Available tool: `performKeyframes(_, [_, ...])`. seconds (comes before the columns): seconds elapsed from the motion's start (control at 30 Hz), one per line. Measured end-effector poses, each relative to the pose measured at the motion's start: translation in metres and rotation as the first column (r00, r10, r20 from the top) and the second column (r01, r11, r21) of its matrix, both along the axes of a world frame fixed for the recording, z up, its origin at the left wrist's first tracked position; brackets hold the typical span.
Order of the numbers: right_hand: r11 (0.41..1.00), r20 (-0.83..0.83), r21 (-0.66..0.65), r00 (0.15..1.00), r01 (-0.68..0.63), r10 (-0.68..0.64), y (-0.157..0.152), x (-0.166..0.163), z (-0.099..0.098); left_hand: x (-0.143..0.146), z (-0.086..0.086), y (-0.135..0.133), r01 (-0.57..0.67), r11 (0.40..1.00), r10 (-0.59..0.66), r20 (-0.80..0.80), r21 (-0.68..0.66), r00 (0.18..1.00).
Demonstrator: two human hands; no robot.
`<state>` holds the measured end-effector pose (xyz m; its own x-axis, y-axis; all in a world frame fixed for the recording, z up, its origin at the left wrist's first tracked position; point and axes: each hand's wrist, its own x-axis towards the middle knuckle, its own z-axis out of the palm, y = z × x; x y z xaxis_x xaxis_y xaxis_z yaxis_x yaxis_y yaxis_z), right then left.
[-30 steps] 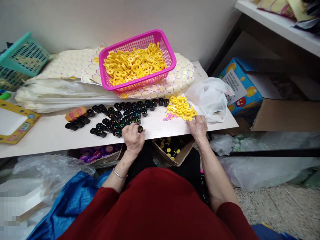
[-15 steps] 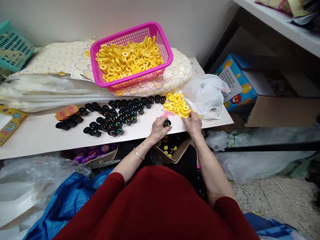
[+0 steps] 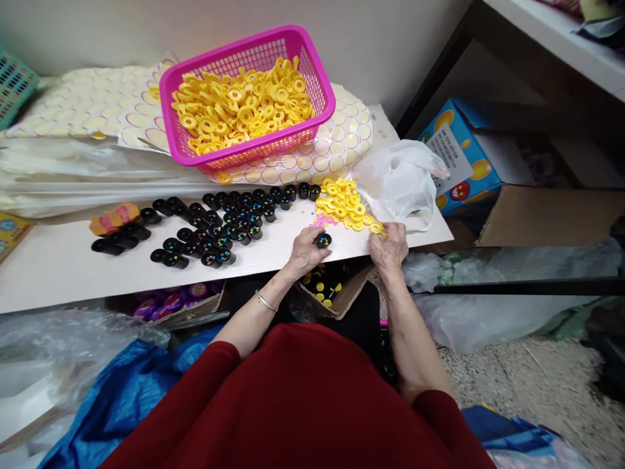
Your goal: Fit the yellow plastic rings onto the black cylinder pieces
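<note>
Tubes (image 3: 215, 225), short and black, crowd the white counter (image 3: 63, 267) at our left, below a pink basket (image 3: 273, 142) heaped with yellow rings (image 3: 239, 107). Further right we see the left hand (image 3: 303, 251) closed around one black tube (image 3: 323, 241) at the counter's near edge, near a loose pile of rings (image 3: 344, 205). The right hand (image 3: 389, 244) pinches a single yellow ring (image 3: 375, 227) at the pile's near corner, with a white plastic bag (image 3: 405, 185) just beyond.

The left hand (image 3: 305, 251) now holds its black cup (image 3: 323, 240) over by the right hand (image 3: 389, 246), which draws a yellow ring (image 3: 375, 227) from the pile (image 3: 342, 204).
</note>
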<state>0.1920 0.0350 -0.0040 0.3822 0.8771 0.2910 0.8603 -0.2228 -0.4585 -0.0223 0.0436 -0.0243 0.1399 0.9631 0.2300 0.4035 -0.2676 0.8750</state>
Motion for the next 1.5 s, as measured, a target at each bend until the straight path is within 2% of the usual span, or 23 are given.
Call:
performKeyframes(0.1, [0.997,0.024,-0.070,1.000,-0.018,0.020,-0.001,0.007,0.001,0.000,0.001,0.000,0.001,1.000,-0.001,-0.003,0.023,1.000])
performKeyframes(0.37, [0.982,0.054,-0.145,0.990,-0.123,0.132,0.007,0.011,0.004,0.001,-0.001,0.001,0.017,1.000,-0.017,-0.025,-0.005,1.000])
performKeyframes(0.47, [0.991,0.023,-0.074,0.993,-0.114,0.116,0.006,0.008,0.005,-0.002,-0.001,0.003,0.048,0.997,-0.048,0.001,0.062,0.999])
performKeyframes(0.53, [0.996,-0.130,0.038,0.988,-0.079,0.083,-0.001,0.002,0.008,-0.005,0.003,0.002,0.062,0.988,-0.069,0.042,0.139,0.997])
performKeyframes(0.57, [0.994,-0.264,0.094,0.962,-0.049,0.073,-0.007,-0.004,0.010,-0.007,0.005,0.000,0.054,0.982,-0.067,0.065,0.179,0.996])
performKeyframes(0.6, [0.990,-0.424,0.137,0.903,-0.018,0.074,-0.014,-0.011,0.014,-0.007,0.009,-0.004,0.036,0.977,-0.056,0.092,0.212,0.994])
performKeyframes(0.63, [0.988,-0.593,0.155,0.801,0.009,0.086,-0.022,-0.019,0.018,-0.008,0.013,-0.008,0.013,0.973,-0.042,0.122,0.231,0.992])
performKeyframes(0.7, [0.993,-0.856,0.117,0.504,-0.022,0.112,-0.042,-0.036,0.027,-0.005,0.023,-0.021,0.003,0.978,-0.043,0.193,0.207,0.980])
performKeyframes(0.73, [0.992,-0.931,0.077,0.349,-0.101,0.108,-0.052,-0.045,0.031,-0.003,0.029,-0.029,0.029,0.987,-0.067,0.232,0.160,0.970])
performKeyframes(0.77, [0.984,-0.972,0.056,0.216,-0.169,0.092,-0.061,-0.053,0.034,-0.001,0.034,-0.036,0.090,0.992,-0.111,0.267,0.089,0.957])
performKeyframes(0.83, [0.962,-0.998,0.033,0.035,-0.272,0.044,-0.076,-0.066,0.038,0.002,0.044,-0.048,0.194,0.977,-0.154,0.342,-0.086,0.927])
performKeyframes(0.9, [0.948,-0.999,0.022,-0.034,-0.317,0.012,-0.084,-0.074,0.036,0.004,0.051,-0.055,0.236,0.929,-0.100,0.419,-0.285,0.902])
performKeyframes(0.97, [0.959,-0.999,0.030,0.019,-0.282,0.037,-0.088,-0.078,0.031,0.004,0.054,-0.055,0.218,0.859,0.035,0.478,-0.464,0.878])
performKeyframes(1.03, [0.967,-0.982,0.069,0.157,-0.246,0.109,-0.089,-0.081,0.027,0.005,0.055,-0.053,0.164,0.809,0.181,0.505,-0.565,0.844])
performKeyframes(1.13, [0.944,-0.897,0.104,0.381,-0.312,0.225,-0.087,-0.088,0.026,0.008,0.057,-0.050,0.030,0.817,0.347,0.533,-0.576,0.771])
performKeyframes(1.23, [0.941,-0.810,0.088,0.527,-0.326,0.258,-0.083,-0.096,0.028,0.015,0.058,-0.048,-0.062,0.831,0.437,0.578,-0.553,0.689])
performKeyframes(1.3, [0.953,-0.801,0.082,0.549,-0.291,0.237,-0.079,-0.101,0.031,0.018,0.059,-0.048,-0.071,0.833,0.453,0.602,-0.549,0.658])
performKeyframes(1.4, [0.970,-0.820,0.079,0.538,-0.231,0.195,-0.073,-0.105,0.032,0.017,0.060,-0.046,-0.050,0.837,0.459,0.648,-0.546,0.607])
performKeyframes(1.5, [0.959,-0.886,0.094,0.417,-0.266,0.202,-0.071,-0.107,0.032,0.012,0.061,-0.044,0.020,0.830,0.450,0.690,-0.558,0.566])
